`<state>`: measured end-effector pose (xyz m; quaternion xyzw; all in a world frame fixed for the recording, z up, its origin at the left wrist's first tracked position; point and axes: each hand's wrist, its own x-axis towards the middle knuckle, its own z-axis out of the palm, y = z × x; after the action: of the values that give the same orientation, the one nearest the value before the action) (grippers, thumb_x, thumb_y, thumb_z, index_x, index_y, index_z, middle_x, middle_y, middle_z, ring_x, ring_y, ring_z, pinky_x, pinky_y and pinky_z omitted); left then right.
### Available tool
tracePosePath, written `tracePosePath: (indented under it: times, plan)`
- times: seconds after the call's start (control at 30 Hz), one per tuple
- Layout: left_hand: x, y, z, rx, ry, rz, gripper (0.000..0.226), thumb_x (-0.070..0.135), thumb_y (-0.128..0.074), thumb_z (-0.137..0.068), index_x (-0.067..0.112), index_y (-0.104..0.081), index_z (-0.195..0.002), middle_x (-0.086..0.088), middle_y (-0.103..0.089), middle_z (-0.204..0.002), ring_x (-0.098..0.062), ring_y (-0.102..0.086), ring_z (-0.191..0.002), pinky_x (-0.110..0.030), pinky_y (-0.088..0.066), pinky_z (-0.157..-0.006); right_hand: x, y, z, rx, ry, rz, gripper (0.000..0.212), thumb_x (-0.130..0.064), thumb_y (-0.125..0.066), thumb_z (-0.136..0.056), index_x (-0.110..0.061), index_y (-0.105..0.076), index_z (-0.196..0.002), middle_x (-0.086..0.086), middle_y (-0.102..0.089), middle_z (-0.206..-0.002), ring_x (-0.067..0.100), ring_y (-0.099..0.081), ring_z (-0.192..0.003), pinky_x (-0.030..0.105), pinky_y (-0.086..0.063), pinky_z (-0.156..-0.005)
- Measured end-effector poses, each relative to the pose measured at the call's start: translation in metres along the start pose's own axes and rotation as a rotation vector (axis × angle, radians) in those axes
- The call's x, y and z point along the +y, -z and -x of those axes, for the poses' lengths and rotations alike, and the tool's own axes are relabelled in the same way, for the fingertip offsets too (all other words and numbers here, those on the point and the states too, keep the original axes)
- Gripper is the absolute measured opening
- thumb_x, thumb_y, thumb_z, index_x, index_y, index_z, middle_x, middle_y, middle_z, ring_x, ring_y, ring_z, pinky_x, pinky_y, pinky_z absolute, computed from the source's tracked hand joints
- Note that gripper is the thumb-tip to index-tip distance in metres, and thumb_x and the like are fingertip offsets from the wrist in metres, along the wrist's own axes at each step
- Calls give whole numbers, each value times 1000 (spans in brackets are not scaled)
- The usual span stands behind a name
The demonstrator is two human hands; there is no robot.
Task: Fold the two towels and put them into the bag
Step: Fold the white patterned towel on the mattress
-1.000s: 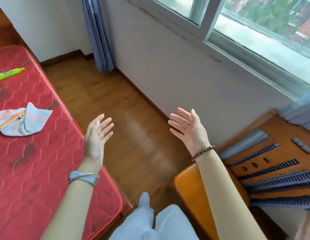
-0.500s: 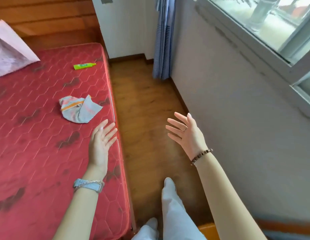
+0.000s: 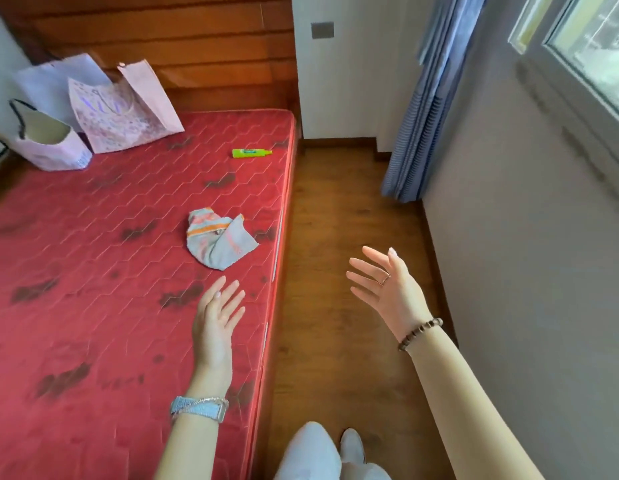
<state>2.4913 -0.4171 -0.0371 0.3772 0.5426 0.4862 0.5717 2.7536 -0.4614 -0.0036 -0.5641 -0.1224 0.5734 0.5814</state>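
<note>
Because neither hand grips anything, both are free for the reach. The left hand [image 3: 216,317] is held over the bed [image 3: 93,271] with fingers straight and spread, just short of the crumpled towel bundle [image 3: 220,242]. The right hand [image 3: 387,292], fingers likewise apart, hangs above the wooden floor [image 3: 335,202] beyond the bed's window-side edge. The bundle lies near that edge, roughly midway along it; whether it is one towel or both I cannot tell. An open pink bag [image 3: 59,157] stands at the far corner by the headboard, mouth up, probably ready to take the folded cloth. Folding has not begun, and flattening the bundle on the bed seems the sensible first move.
</note>
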Motion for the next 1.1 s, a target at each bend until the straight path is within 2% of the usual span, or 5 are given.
tracePosePath:
  times: [0.37,0.53,0.67,0.97,1.1]
  plan:
    - [22,-11,-109,125,-34,70,41,32,-26,-108,22,-51,-139,0,-63,-133,-13,-62,-122,-36,-47,-101,-36,-59,-121,-118,-45,77,40,-45,-37,-101,-22,-65,-117,6,-72,-113,27,-67,-108,48,-48,-101]
    - [36,-24,-174,145,-22,79,36,33,-27,-108,35,-60,-122,3,-64,-132,-10,-62,-120,-33,-47,-100,-65,-93,-180,-117,-36,135,39,-45,-38,-101,-22,-66,-116,6,-73,-112,27,-68,-107,47,-49,-100]
    - [53,-29,-228,172,9,95,33,34,-29,-108,37,-61,-116,6,-66,-127,-6,-64,-115,-33,-47,-101,-89,-130,-227,-145,-28,207,38,-46,-37,-101,-24,-65,-116,6,-71,-115,26,-66,-108,48,-48,-101]
    - [90,-21,-324,254,-30,150,35,32,-30,-108,28,-55,-132,14,-70,-118,-7,-65,-113,-29,-48,-95,-131,-205,-312,-229,-12,280,37,-48,-38,-99,-25,-64,-114,3,-72,-112,25,-66,-109,47,-47,-101]
    - [92,-8,-351,349,-46,165,37,28,-28,-107,27,-55,-132,7,-65,-128,-7,-65,-116,-30,-48,-97,-132,-247,-353,-275,-58,295,44,-46,-38,-100,-18,-63,-123,9,-69,-119,26,-67,-107,41,-52,-90]
